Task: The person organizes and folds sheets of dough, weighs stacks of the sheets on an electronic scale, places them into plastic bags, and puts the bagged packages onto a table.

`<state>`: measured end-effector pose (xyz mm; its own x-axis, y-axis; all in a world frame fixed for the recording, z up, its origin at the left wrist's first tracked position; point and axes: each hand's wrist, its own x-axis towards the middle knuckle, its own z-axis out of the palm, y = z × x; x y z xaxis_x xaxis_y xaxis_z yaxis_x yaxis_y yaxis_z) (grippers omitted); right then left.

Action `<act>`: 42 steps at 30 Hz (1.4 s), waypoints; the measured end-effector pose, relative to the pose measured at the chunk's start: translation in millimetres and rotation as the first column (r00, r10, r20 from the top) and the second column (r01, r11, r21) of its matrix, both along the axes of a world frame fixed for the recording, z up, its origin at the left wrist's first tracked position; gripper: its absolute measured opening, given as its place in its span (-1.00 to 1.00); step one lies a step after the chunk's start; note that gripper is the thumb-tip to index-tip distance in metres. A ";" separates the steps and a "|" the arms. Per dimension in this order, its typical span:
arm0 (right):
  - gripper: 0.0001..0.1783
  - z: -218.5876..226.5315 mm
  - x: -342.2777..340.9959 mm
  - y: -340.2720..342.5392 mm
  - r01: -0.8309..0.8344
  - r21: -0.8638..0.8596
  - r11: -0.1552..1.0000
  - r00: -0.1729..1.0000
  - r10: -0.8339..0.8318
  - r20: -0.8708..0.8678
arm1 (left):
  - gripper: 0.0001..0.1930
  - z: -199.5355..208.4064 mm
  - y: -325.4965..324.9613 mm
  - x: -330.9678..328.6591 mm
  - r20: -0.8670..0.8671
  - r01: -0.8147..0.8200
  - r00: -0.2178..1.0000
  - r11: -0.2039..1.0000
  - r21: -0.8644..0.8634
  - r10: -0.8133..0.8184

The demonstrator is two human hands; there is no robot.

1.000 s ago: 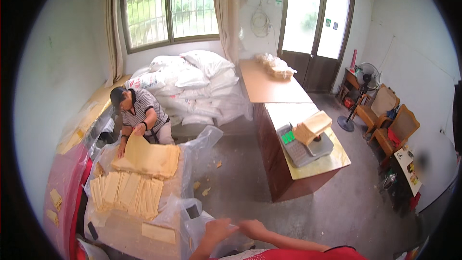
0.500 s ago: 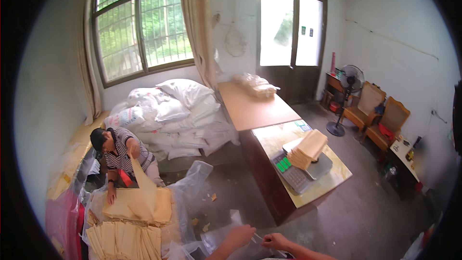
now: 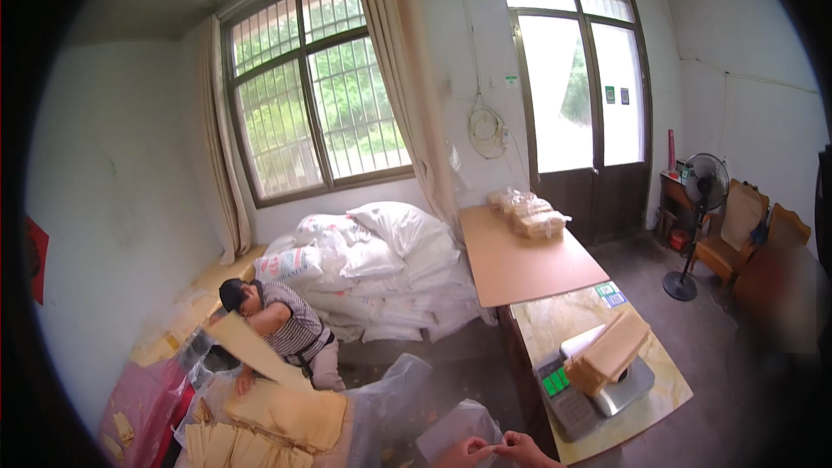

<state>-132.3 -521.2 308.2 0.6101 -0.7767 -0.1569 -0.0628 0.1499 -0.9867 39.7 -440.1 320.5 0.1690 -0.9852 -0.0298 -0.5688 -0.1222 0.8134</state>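
Note:
At the lower edge, my left hand (image 3: 468, 453) and my right hand (image 3: 525, 451) come together, fingers pinched on the rim of a clear plastic bag (image 3: 451, 430). The bag hangs out beyond my left hand and looks flat. Ahead of my right hand stands a digital scale (image 3: 572, 409) with a metal pan. A stack of thin tan sheets (image 3: 607, 354) rests tilted on that pan.
A seated co-worker (image 3: 290, 316) lifts a tan sheet (image 3: 256, 348) over a pile of sheets (image 3: 290, 416) at left. Full white sacks (image 3: 390, 251) lie under the window. Bagged goods (image 3: 530, 212) sit on the brown board (image 3: 533, 264). A standing fan (image 3: 704, 182) and chairs (image 3: 744, 217) are at right.
My view has tilted up and turned left. My hands have drawn closer together on the bag's rim. The co-worker's sheet has swung leftward and up from the pile.

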 end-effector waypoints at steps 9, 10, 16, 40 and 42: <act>-0.79 27.6 -18.0 -51.8 -0.084 -0.227 0.970 0.987 0.050 -0.150 | -0.79 -37.7 -75.4 -39.5 -0.576 -0.087 0.808 0.992 0.094 0.126; -0.79 19.8 -19.6 -58.2 -0.083 -0.247 0.966 0.986 0.044 -0.158 | -0.79 -24.6 -82.4 -39.8 -0.579 -0.079 0.806 0.992 0.095 0.120; -0.85 19.2 -10.8 -94.6 0.034 0.022 0.999 0.998 -0.035 0.058 | -0.82 34.3 -127.4 -34.5 -0.692 -0.029 0.721 1.000 -0.002 0.020; -0.92 33.9 99.0 -258.6 0.476 0.463 0.747 0.741 -0.625 0.245 | -0.98 70.2 -276.6 169.1 -0.933 -0.125 -0.358 0.992 0.013 -0.033; -0.88 7.1 70.4 -277.9 0.516 0.544 0.661 0.608 -0.731 0.311 | -0.91 71.1 -289.9 184.4 -0.885 -0.013 -0.439 0.985 -0.169 -0.158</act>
